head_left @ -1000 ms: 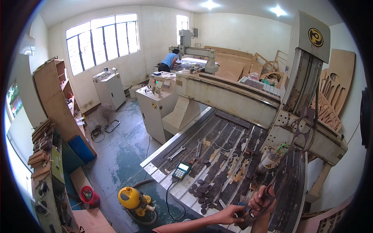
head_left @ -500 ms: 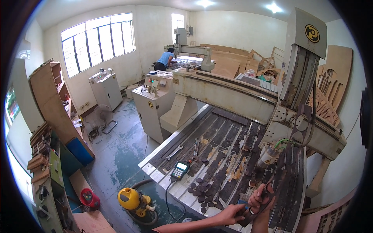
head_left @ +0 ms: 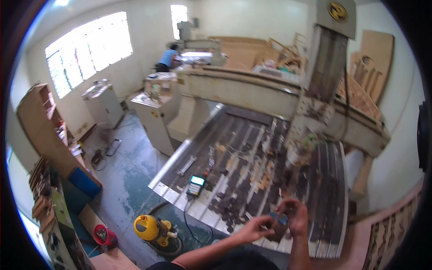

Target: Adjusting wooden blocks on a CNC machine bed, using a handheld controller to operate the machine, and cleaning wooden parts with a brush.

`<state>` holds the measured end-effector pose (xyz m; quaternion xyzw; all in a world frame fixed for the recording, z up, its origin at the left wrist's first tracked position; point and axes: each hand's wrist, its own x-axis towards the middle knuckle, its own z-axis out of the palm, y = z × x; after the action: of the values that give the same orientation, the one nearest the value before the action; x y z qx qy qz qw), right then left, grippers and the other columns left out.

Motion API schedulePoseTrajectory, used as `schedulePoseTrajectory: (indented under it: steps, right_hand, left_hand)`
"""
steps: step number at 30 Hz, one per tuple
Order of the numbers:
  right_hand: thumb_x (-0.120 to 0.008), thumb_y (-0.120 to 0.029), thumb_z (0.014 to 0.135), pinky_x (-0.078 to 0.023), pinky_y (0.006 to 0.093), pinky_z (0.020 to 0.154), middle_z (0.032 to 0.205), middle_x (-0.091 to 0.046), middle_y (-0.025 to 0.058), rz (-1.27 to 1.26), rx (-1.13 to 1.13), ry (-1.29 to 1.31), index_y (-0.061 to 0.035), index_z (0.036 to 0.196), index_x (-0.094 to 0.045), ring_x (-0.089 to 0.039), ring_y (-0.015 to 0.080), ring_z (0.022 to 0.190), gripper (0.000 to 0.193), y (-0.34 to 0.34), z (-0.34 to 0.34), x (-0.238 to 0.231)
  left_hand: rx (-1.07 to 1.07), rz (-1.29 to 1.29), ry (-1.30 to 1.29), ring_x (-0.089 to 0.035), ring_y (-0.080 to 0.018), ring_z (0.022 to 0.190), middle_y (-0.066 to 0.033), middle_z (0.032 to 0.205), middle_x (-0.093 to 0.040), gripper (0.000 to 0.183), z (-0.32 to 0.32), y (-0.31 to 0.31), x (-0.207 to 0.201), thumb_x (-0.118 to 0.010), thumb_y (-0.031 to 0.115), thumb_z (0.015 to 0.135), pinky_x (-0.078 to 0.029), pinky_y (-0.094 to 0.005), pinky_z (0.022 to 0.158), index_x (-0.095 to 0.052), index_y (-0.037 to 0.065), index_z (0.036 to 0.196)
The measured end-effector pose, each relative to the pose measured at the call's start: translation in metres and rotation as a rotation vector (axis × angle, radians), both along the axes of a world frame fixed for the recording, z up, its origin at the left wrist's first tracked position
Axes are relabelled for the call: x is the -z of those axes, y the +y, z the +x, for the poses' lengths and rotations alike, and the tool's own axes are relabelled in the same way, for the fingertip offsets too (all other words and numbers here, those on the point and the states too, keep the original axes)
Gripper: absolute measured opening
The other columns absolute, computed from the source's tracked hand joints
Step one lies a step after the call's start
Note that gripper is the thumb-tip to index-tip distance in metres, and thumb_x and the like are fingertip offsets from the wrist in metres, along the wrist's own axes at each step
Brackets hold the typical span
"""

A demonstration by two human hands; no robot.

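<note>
Over the near edge of the CNC router table (head_left: 216, 182), my left hand (head_left: 257, 229) pinches a dark brown flat piece (head_left: 280, 230). My right hand (head_left: 294, 218) curls around the far side of the same piece, fingers bent over its top. A small blue thing (head_left: 280, 218) shows between the hands, too blurred to name. To the left of them lies a pile of dark round discs (head_left: 225, 207). The router spindle (head_left: 297, 155) hangs just beyond my hands.
A handheld controller (head_left: 195, 185) and a wrench (head_left: 186, 165) lie on the table's left side. The gantry beam (head_left: 243, 85) crosses behind. A yellow vacuum (head_left: 147, 228) and red bucket (head_left: 104, 235) stand on the floor. Another person (head_left: 167, 59) leans over a far machine.
My view has shifted, so the room sits further left and is blurred. My right hand has tilted and its fingers have come over the piece, closer to my left hand.
</note>
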<state>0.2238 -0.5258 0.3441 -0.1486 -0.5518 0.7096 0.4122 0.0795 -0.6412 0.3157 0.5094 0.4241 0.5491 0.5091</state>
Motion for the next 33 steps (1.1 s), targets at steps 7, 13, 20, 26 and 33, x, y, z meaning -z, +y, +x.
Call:
schedulePoseTrajectory:
  steps: [7, 13, 20, 26, 33]
  right_hand:
    - [-0.069, -0.014, 0.085, -0.048, 0.0268, 0.073, 0.088, -0.066, 0.009, 0.254, 0.097, -0.45, 0.0055, 0.101, -0.06, -0.06, 0.0124, 0.083, 0.026, -0.022, 0.001, -0.007]
    - [-0.068, -0.017, 0.088, -0.046, 0.0261, 0.076, 0.093, -0.066, 0.0084, 0.101, 0.049, -0.45, 0.0057, 0.103, -0.06, -0.058, 0.0112, 0.088, 0.028, -0.026, 0.016, 0.008]
    - [-0.067, -0.011, 0.088, -0.048, 0.0276, 0.079, 0.098, -0.066, 0.0091, -0.129, -0.063, -0.491, 0.0049, 0.107, -0.058, -0.059, 0.0119, 0.09, 0.026, -0.032, 0.021, 0.04]
    - [-0.067, -0.008, 0.087, -0.05, 0.0296, 0.078, 0.097, -0.066, 0.0119, -0.011, -0.071, -0.612, 0.0054, 0.108, -0.056, -0.061, 0.0136, 0.091, 0.028, -0.024, 0.019, 0.086]
    - [-0.071, -0.016, 0.083, -0.051, 0.037, 0.069, 0.086, -0.067, 0.0155, 0.224, 0.01, -0.816, 0.0011, 0.103, -0.059, -0.068, 0.0241, 0.081, 0.029, -0.025, 0.008, 0.115]
  left_hand:
    - [-0.159, -0.069, -0.123, -0.06, -0.0101, 0.088, -0.0047, 0.09, -0.062, 0.02, -0.018, 0.009, -0.014, -0.067, 0.0, 0.085, -0.052, -0.0249, 0.072, -0.056, 0.0, 0.102]
    - [-0.119, -0.153, -0.162, -0.062, -0.0159, 0.094, -0.0076, 0.1, -0.059, 0.039, -0.017, 0.016, -0.018, -0.066, -0.002, 0.083, -0.055, -0.0309, 0.077, -0.047, -0.001, 0.118]
    - [-0.118, -0.255, -0.224, -0.062, -0.0155, 0.093, -0.0071, 0.097, -0.059, 0.032, -0.012, 0.015, 0.018, -0.066, -0.003, 0.083, -0.057, -0.029, 0.074, -0.048, 0.0, 0.109]
    - [-0.104, -0.309, -0.126, -0.063, -0.0157, 0.089, -0.0062, 0.097, -0.06, 0.034, -0.017, 0.025, 0.044, -0.07, -0.004, 0.078, -0.055, -0.0297, 0.074, -0.05, 0.0, 0.105]
    - [-0.33, -0.131, 0.307, -0.064, -0.0166, 0.07, -0.0088, 0.075, -0.064, 0.031, -0.016, 0.019, 0.088, -0.076, 0.007, 0.072, -0.05, -0.0321, 0.063, -0.057, 0.001, 0.095]
